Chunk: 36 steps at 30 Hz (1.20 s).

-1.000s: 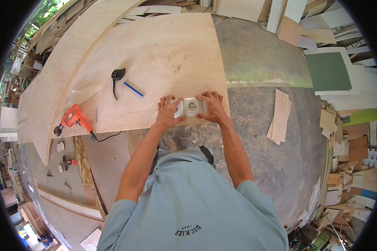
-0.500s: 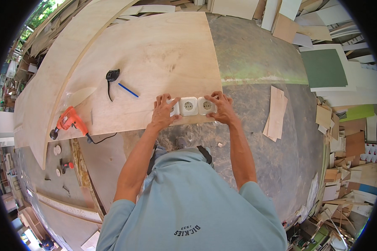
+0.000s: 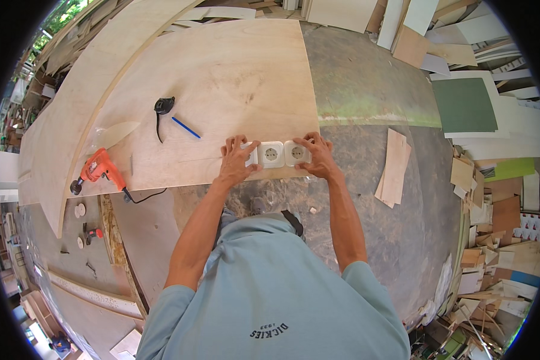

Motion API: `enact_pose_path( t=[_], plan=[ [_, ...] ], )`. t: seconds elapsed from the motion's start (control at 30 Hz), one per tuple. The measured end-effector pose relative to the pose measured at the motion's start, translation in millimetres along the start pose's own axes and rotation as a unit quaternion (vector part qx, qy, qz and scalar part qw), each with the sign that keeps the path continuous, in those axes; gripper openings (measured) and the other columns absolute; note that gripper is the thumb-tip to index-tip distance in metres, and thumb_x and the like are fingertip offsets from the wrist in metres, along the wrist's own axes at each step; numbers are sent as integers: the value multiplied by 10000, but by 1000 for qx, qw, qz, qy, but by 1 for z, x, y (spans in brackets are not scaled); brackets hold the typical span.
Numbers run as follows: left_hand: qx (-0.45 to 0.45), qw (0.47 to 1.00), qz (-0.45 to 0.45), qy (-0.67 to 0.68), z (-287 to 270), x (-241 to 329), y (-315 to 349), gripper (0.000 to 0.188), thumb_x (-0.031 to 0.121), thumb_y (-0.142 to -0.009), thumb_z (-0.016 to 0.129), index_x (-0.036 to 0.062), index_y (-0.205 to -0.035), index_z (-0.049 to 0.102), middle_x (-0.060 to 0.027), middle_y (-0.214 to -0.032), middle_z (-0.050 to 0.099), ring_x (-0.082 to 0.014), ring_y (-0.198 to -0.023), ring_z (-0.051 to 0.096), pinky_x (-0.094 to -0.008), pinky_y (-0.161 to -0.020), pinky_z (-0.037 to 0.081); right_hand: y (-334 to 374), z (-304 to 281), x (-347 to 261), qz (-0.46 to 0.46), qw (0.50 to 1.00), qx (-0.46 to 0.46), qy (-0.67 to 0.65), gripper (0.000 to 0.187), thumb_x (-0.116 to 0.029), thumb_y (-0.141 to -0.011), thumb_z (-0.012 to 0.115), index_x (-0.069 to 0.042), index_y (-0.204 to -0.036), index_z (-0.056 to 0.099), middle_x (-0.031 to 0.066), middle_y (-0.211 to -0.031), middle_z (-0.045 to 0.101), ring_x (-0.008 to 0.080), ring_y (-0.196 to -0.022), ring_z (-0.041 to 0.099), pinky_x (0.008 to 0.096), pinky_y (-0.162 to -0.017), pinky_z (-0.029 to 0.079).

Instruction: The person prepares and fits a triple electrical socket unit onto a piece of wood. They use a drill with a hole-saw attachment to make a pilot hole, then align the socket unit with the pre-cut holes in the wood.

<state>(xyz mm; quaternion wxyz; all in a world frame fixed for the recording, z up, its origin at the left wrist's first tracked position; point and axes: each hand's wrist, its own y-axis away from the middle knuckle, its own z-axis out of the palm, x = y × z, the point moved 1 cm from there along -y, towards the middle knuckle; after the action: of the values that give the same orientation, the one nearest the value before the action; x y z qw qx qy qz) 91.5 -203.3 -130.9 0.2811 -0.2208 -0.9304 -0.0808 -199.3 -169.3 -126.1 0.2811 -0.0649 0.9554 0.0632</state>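
Three white wall sockets lie side by side in a row near the front right corner of a plywood sheet. My left hand grips the left socket by its edges and covers much of it. Between my hands sits the middle socket, its round face and two holes in full view. My right hand is curled round the outer side of the right socket, thumb low and fingers at the top. The sockets stand close together, almost touching.
A black tape measure and a blue pen lie on the plywood, left of my hands. An orange corded drill rests at its front left edge. Thin wood strips lie on the floor at right; offcuts pile beyond.
The view has shifted slightly. My left hand covers more of the left socket's face than before; both hands keep their hold and the row stays in place.
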Motion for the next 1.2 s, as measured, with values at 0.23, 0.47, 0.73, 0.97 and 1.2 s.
enact_pose_path(
  t=[0.23, 0.47, 0.73, 0.97, 1.2],
  plan=[
    [59, 997, 42, -12, 12, -7, 6, 780, 288, -675, 929, 179, -1390, 637, -73, -1371, 465, -328, -1335, 343, -515, -1078, 314, 2, 0, -3, -6, 999, 17, 28, 837, -261, -601, 988, -245, -1374, 667, 71, -1336, 523, 243, -1230, 561, 471, -1097, 287],
    [22, 999, 26, 3, 5, -6, 1, 763, 346, -666, 929, 198, -1355, 638, -43, -1338, 490, -320, -1315, 357, -518, -1059, 324, 1, -2, -2, 1, 1000, -3, 17, 841, -269, -607, 989, -251, -1382, 665, 68, -1337, 520, 243, -1229, 565, 469, -1100, 278],
    [13, 1000, 27, -2, 4, -8, -2, 753, 383, -657, 931, 208, -1325, 633, -33, -1324, 495, -322, -1306, 370, -516, -1049, 333, -1, -3, -1, -14, 1000, -15, 21, 842, -277, -612, 989, -236, -1387, 663, 56, -1316, 520, 238, -1198, 567, 463, -1074, 290],
    [28, 999, 27, 3, 5, -7, 3, 742, 349, -696, 920, 209, -1364, 629, -42, -1333, 493, -323, -1318, 367, -524, -1053, 331, -3, -1, 1, -21, 999, -15, 24, 835, -274, -610, 987, -221, -1378, 665, 66, -1310, 517, 242, -1198, 564, 458, -1070, 295],
    [58, 997, 42, 21, 1, -6, 11, 792, 299, -717, 916, 93, -1415, 603, -78, -1428, 497, -354, -1375, 366, -521, -1123, 327, 0, -7, -6, -26, 999, -3, 18, 813, -309, -624, 927, -209, -1385, 661, 87, -1334, 529, 268, -1218, 548, 457, -1109, 296]
  ],
)
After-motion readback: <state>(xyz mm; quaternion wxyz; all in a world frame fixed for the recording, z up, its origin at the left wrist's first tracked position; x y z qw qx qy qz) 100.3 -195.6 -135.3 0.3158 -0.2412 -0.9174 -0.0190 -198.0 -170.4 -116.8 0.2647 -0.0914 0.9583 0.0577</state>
